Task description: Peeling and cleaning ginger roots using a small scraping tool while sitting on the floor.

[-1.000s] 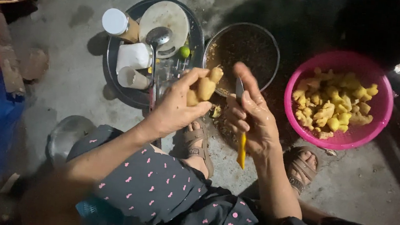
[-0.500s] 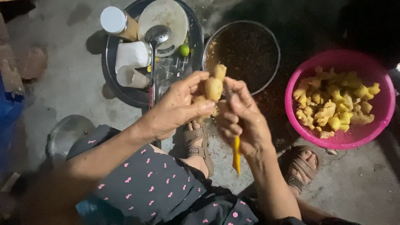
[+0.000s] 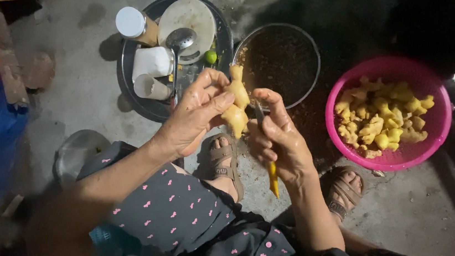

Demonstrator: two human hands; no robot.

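My left hand (image 3: 192,122) grips a knobbly piece of pale yellow ginger (image 3: 236,105) between thumb and fingers, held upright above my feet. My right hand (image 3: 279,141) is closed around a small knife with a yellow handle (image 3: 272,178); its blade rests against the right side of the ginger. A pink plastic bowl (image 3: 347,151) to the right holds several peeled ginger pieces (image 3: 381,118). A dark metal bowl (image 3: 314,69) with brown peel scraps sits just beyond my hands.
A round dark tray (image 3: 125,87) on the concrete floor carries a lidded jar (image 3: 132,23), a white cup (image 3: 153,62), a ladle (image 3: 180,41), a plate (image 3: 197,14) and a small lime (image 3: 210,57). A metal lid (image 3: 75,149) lies by my left knee. My sandalled feet (image 3: 224,161) are below.
Both hands have shifted slightly right and lower over the feet. The ginger has been turned in my left hand and now stands more upright against the knife.
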